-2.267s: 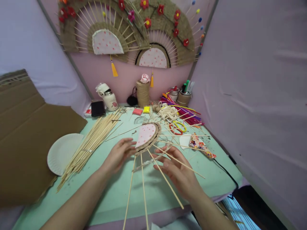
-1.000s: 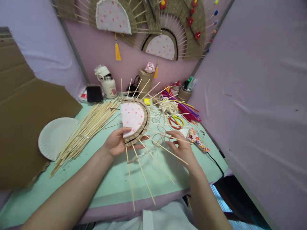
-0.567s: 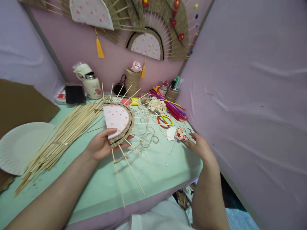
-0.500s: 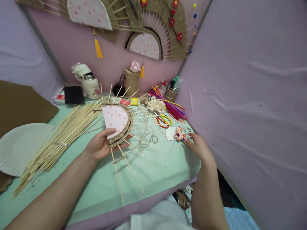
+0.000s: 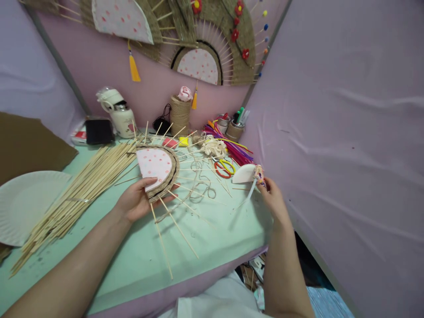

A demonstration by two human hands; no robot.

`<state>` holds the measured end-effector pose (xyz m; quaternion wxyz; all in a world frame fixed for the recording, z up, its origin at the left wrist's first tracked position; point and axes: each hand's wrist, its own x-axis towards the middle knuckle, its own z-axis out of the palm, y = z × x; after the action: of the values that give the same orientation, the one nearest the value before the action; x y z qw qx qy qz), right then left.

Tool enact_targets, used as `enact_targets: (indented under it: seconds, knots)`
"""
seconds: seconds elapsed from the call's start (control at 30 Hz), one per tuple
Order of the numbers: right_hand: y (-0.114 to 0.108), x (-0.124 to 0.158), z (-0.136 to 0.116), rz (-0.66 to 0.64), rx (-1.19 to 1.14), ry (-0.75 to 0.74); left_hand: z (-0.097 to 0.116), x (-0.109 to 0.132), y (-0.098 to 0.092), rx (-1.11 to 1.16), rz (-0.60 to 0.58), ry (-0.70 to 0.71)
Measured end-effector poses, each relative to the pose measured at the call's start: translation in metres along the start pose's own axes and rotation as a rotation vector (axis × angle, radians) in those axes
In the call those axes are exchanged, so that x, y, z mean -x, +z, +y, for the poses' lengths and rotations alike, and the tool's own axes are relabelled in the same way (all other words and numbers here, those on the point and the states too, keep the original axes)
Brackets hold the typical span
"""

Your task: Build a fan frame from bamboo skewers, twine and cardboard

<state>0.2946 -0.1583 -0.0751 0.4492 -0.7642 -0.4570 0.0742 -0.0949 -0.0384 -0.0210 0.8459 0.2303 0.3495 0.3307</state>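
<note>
My left hand (image 5: 137,201) grips a half-round fan frame (image 5: 154,163) at its lower edge, thumb on the front and fingers behind. Its white centre has pink dots, twine and a dark line run round its curved rim, and thin sticks fan outward. At the right of the table, my right hand (image 5: 270,194) is closed on a small floral-patterned object (image 5: 259,173), partly hidden by the fingers. A pale, blurred strip slants down from this object. Beside it is a white, rounded flat piece (image 5: 243,174); whether they are joined I cannot tell.
A bundle of thin sticks (image 5: 79,198) and a paper plate (image 5: 29,205) lie left. Scissors (image 5: 225,168), loose twine (image 5: 200,185) and pipe cleaners (image 5: 236,148) lie beyond the fan. A bottle (image 5: 122,121) and twine spool (image 5: 180,115) stand behind. A fabric wall (image 5: 347,132) borders the right.
My right hand has closed on the floral-patterned object and turned it, raising it slightly. The white piece beside it now shows more. My left hand still holds the fan frame.
</note>
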Motion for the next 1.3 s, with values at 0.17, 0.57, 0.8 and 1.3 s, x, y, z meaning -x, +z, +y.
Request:
enact_targets:
  seconds: [0.17,0.57,0.8,1.3]
  knots:
    - [-0.005,0.008,-0.017,-0.120,-0.244,0.165,-0.002,-0.001,-0.002,-0.017,0.015,0.009]
    - [0.004,0.010,-0.044,0.194,-0.720,0.115,-0.002,-0.002,-0.001,0.019,0.010,0.051]
    - [-0.002,0.015,-0.058,-0.051,-0.630,0.230,-0.004,-0.001,0.001,0.044,0.013,0.060]
    - [0.010,0.051,-0.101,-0.346,-0.538,0.173,-0.007,-0.004,-0.003,0.022,0.007,0.112]
